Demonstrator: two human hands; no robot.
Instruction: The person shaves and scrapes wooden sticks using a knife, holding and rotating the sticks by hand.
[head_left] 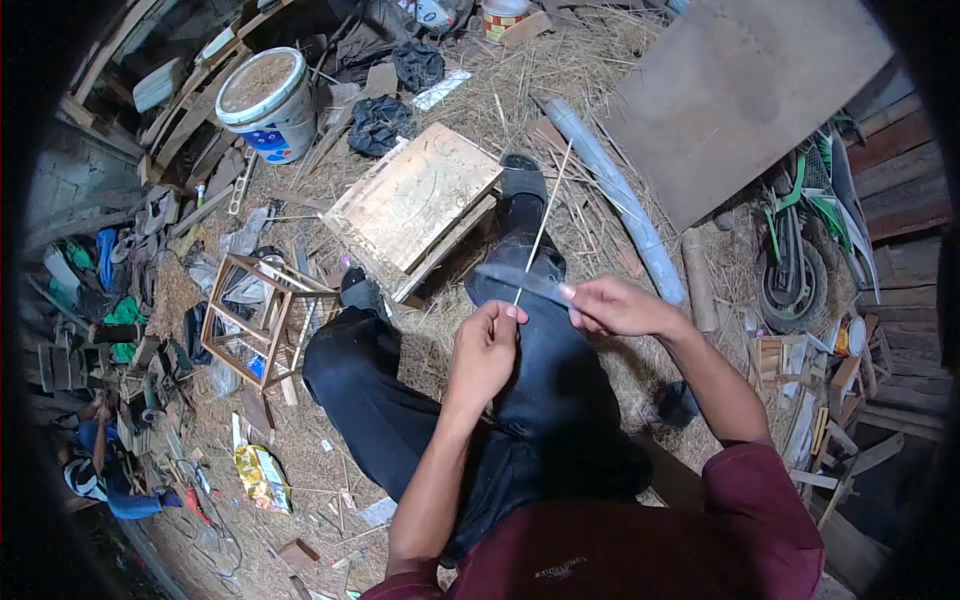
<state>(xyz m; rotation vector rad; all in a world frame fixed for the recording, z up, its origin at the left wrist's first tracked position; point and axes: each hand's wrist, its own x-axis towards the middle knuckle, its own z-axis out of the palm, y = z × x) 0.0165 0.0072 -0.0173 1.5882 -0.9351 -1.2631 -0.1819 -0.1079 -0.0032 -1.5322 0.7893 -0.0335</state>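
My left hand (pixel 484 352) is closed, pinching the lower end of a long thin wooden stick (pixel 552 205) between thumb and fingers. The stick slants up and away over my right leg. In my right hand (pixel 618 306), also closed, is a knife (pixel 526 281) with a flat grey blade; its handle is hidden in my fingers. The blade lies across the stick just above my left fingertips, apparently touching it. Both hands are above my right thigh.
A low wooden box (pixel 415 200) stands before my feet, with a wooden-framed cage (pixel 262 315) to its left. A grey pipe (pixel 620 195), a large board (pixel 740 95) and a motorbike wheel (pixel 795 275) are at right. A white bucket (pixel 268 105) stands back left; another person (pixel 100 465) sits far left.
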